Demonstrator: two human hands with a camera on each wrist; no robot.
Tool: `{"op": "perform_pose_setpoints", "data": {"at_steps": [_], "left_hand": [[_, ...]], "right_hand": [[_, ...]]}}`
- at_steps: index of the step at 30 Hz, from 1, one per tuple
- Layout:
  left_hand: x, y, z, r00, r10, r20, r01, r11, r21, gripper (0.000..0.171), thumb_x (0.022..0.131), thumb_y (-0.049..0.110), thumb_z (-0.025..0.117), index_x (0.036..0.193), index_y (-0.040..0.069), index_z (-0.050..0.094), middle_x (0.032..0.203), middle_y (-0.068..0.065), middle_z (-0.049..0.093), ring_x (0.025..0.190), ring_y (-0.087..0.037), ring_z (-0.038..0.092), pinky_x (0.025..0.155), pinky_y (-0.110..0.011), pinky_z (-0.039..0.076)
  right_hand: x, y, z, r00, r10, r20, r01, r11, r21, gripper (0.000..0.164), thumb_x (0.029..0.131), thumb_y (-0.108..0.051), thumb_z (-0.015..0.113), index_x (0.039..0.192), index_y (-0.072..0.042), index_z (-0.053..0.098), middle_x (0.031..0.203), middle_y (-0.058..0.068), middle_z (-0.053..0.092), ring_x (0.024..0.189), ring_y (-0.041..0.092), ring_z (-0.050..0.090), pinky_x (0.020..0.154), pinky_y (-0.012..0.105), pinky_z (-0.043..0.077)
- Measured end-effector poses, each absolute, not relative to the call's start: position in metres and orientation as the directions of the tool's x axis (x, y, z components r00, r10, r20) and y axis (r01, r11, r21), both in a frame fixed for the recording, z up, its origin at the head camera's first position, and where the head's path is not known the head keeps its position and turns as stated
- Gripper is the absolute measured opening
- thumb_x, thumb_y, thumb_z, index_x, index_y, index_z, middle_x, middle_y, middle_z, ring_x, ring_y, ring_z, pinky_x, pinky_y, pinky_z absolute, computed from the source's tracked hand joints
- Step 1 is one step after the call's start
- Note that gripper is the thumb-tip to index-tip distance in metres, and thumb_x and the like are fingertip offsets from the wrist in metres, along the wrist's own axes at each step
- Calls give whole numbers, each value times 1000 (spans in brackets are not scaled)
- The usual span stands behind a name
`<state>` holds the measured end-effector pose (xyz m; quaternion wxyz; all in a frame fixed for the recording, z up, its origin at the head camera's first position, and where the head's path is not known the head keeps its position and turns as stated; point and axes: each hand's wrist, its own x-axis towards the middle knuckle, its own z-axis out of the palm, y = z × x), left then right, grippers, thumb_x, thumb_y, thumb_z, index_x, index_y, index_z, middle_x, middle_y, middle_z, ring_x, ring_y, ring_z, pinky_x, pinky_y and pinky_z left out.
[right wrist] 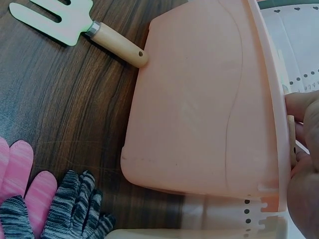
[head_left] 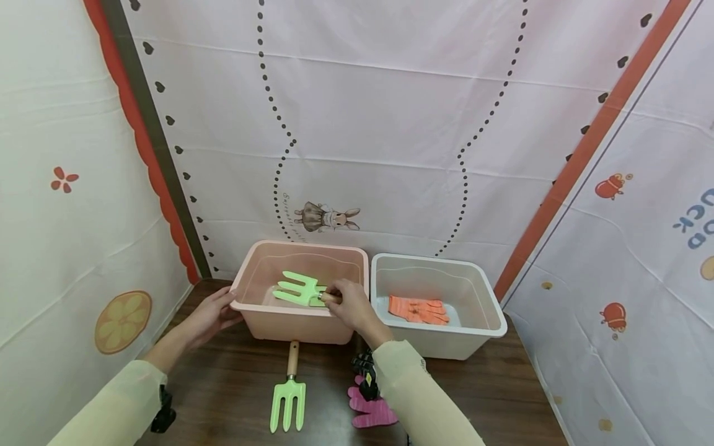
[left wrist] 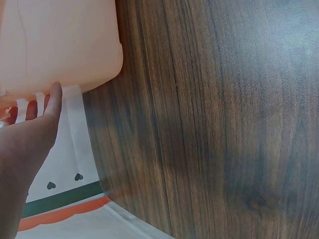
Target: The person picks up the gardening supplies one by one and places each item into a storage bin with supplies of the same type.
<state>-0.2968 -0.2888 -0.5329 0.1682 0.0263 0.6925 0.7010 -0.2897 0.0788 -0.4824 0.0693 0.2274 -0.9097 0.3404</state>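
My right hand [head_left: 352,305] pinches the wooden handle of a light green hand fork [head_left: 301,288], held over the inside of the pink bin [head_left: 301,325] with its tines pointing left. Beneath that fork more green shows, mostly covered, so its kind is unclear. At the bin's left front corner, my left hand [head_left: 211,317] grips the rim, some fingers against the outer wall; the left wrist view shows these fingers [left wrist: 56,97] on the pink side. A second green hand fork [head_left: 288,396] lies on the table before the bin, tines toward me, its handle end by the bin's front wall.
Beside the pink bin stands a white bin [head_left: 440,341] holding orange gloves [head_left: 418,310]. On the dark wooden table [head_left: 234,396], a pink glove [head_left: 372,414] and a black-and-grey glove [right wrist: 75,206] lie partly under my right forearm. Printed cloth walls [head_left: 379,111] enclose the back and sides.
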Motion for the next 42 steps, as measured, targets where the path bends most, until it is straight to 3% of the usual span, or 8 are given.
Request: {"op": "perform_pose_setpoints", "data": {"at_steps": [42], "left_hand": [[-299,-290,-535,-942,283,-178,-178,29,984,71,118,40,33,168,1,1,173,-29,9,158,-45,17,120,-62,34]], "right_hand": [[-295,80,-482,-895,-366,254,-443,669,-597,14,98,-14,78,111,-11,77,108,2,74,89,12,65,80,31,58]]}}
